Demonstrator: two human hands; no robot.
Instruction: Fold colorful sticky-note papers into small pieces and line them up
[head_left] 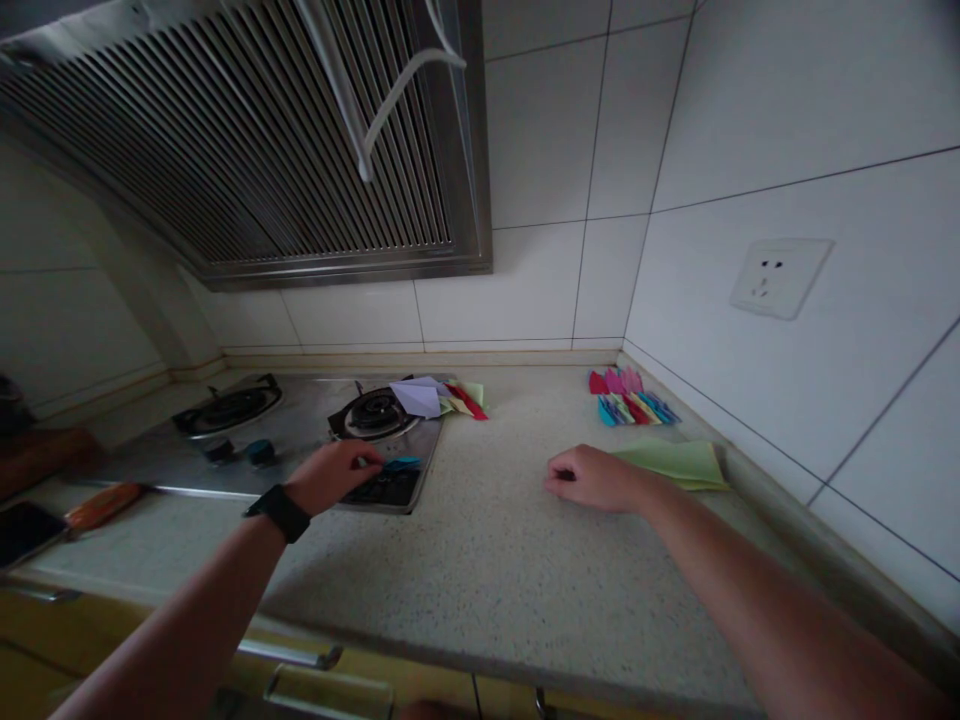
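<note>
Over the front right corner of the stove, my left hand (337,474), with a dark watch (279,512) on its wrist, is closed in a pinch at the near end of a small blue piece of paper (403,463). My right hand (589,478) rests low at the counter with its fingers curled in, and nothing shows in them. Just behind that wrist lies a light green sheet of paper (679,462), partly covered by the hand. Small folded paper pieces (634,408) in several colours stand in rows near the wall corner.
Loose coloured papers (431,398) lie across the right edge of the gas stove (304,425). A range hood (337,262) with a hanging white cable (405,85) is above. On the left are a phone (26,532) and an orange wrapped item (105,506). A socket (781,278) is on the right wall.
</note>
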